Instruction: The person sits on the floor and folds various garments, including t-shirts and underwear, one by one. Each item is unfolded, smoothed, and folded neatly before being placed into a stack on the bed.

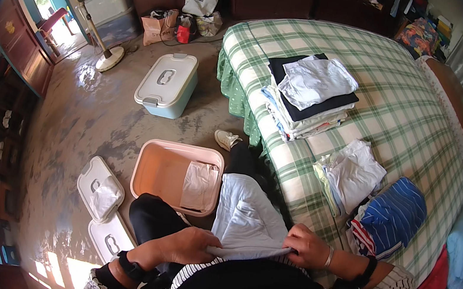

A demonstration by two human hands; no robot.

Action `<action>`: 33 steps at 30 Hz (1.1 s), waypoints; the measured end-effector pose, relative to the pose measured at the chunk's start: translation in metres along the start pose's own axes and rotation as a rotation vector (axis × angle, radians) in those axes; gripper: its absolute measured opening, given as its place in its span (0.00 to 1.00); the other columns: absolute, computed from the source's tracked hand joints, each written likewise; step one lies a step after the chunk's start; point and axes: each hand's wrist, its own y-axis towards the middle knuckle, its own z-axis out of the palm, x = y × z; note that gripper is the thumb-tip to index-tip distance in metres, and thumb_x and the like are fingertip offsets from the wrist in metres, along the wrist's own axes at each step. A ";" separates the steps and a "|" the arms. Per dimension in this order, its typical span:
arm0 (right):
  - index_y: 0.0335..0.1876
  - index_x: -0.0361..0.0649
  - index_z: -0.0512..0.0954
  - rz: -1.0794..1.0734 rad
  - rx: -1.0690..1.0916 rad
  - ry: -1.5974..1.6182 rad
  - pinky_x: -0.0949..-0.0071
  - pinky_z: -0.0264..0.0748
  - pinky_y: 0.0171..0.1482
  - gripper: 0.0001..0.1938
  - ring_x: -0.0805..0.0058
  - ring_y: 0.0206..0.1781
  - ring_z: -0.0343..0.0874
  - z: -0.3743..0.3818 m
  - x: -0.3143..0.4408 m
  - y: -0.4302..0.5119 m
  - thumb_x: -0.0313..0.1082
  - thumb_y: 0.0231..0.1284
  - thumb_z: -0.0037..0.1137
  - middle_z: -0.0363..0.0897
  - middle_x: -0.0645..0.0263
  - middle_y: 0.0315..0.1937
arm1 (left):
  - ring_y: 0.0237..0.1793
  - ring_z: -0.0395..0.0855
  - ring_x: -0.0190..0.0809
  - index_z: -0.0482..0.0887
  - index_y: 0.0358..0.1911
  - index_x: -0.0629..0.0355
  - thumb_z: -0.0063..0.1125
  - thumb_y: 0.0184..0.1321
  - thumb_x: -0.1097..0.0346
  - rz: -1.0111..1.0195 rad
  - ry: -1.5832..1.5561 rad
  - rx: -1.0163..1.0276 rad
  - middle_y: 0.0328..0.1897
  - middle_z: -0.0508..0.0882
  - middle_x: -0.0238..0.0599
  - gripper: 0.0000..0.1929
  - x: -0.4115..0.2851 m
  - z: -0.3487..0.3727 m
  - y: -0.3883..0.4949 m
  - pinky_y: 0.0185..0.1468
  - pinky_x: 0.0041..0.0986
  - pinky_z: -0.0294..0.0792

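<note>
A light grey-white cloth garment (pixel 247 218) lies spread over my lap and thigh. My left hand (pixel 194 243) grips its near edge at one corner, and my right hand (pixel 303 247) pinches the opposite corner, so the edge is stretched between them. Beyond my knee stands a pink plastic storage bin (pixel 159 174) without its lid. Inside it, against the right wall, sits a folded white cloth (pixel 200 185). On the bed to my right are a pile of white and pale yellow clothes (pixel 350 173) and a blue striped folded garment (pixel 396 214).
A plaid-covered bed (pixel 402 111) bears a tall stack of folded clothes (pixel 310 98). On the floor are a lidded blue bin (pixel 166 85), a loose lid (pixel 93 182) with white cloth on it, and another white lid (pixel 109 238). A pedestal fan (pixel 90 20) and several bags (pixel 201 1) stand farther off.
</note>
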 end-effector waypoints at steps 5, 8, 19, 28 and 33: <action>0.42 0.41 0.74 0.365 -0.096 0.336 0.76 0.73 0.34 0.13 0.77 0.32 0.78 0.014 -0.044 0.017 0.33 0.51 0.63 0.77 0.65 0.30 | 0.39 0.81 0.37 0.81 0.48 0.60 0.65 0.55 0.66 -0.105 -0.539 -0.168 0.41 0.83 0.39 0.16 0.029 -0.010 0.027 0.46 0.27 0.73; 0.46 0.37 0.73 0.583 -0.411 0.578 0.80 0.73 0.38 0.13 0.82 0.35 0.77 0.036 -0.088 0.044 0.30 0.57 0.59 0.78 0.67 0.32 | 0.40 0.80 0.34 0.76 0.51 0.63 0.64 0.57 0.68 -0.229 -0.849 -0.523 0.40 0.82 0.35 0.18 0.065 -0.011 0.069 0.46 0.25 0.72; 0.34 0.39 0.78 0.894 -0.270 0.589 0.81 0.70 0.35 0.08 0.87 0.31 0.72 0.077 -0.125 0.053 0.35 0.61 0.61 0.76 0.75 0.27 | 0.41 0.82 0.33 0.79 0.47 0.60 0.58 0.62 0.71 -0.093 -1.073 -0.673 0.39 0.84 0.33 0.10 0.105 0.020 0.106 0.46 0.25 0.74; 0.49 0.36 0.77 1.140 -0.407 0.723 0.75 0.73 0.42 0.25 0.75 0.40 0.77 0.085 -0.130 0.081 0.51 0.57 0.62 0.80 0.63 0.38 | 0.29 0.77 0.33 0.76 0.44 0.57 0.60 0.61 0.65 -0.464 -1.037 -0.856 0.36 0.81 0.32 0.11 0.122 0.021 0.124 0.34 0.25 0.71; 0.46 0.31 0.76 1.141 -0.038 0.782 0.73 0.74 0.43 0.27 0.71 0.40 0.79 0.082 -0.125 0.077 0.52 0.54 0.65 0.82 0.58 0.41 | 0.37 0.83 0.39 0.74 0.52 0.60 0.62 0.58 0.70 -0.397 -1.247 -0.475 0.42 0.82 0.37 0.19 0.106 0.022 0.109 0.38 0.32 0.77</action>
